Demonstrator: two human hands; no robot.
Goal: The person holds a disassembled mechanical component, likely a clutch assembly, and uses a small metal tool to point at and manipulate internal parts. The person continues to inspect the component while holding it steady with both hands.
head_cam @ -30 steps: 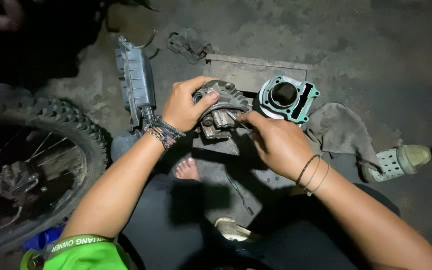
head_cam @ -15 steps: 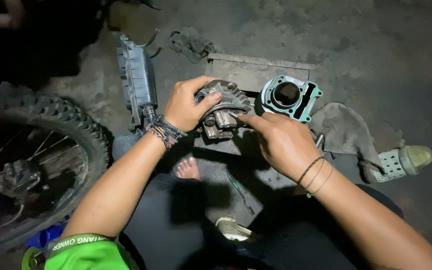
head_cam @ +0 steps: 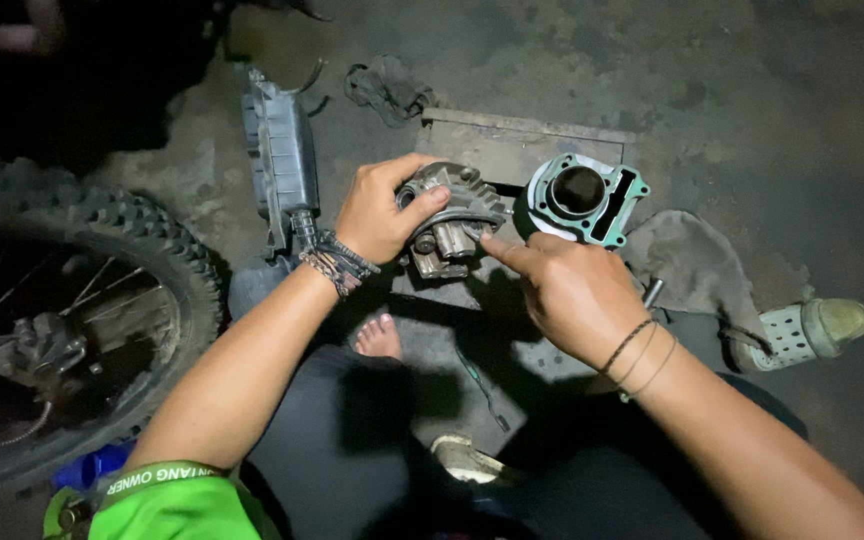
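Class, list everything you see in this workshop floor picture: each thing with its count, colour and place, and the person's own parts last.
cylinder head: one, grey metal, centre, held
cylinder block: one, grey with green gasket, right of centre
plastic housing: one, grey, upper left
rags: two, grey, right and top
knobby wheel: one, black, left
clog shoe: one, pale, right edge
bare foot: one, below centre
left hand: grips the head
right hand: forefinger touching the head

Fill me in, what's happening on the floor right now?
A person crouches over engine parts on a concrete floor. The left hand grips a grey cylinder head; the right hand touches its edge with the index finger. A green-gasketed cylinder block sits just beyond, a knobby tyre to the left.
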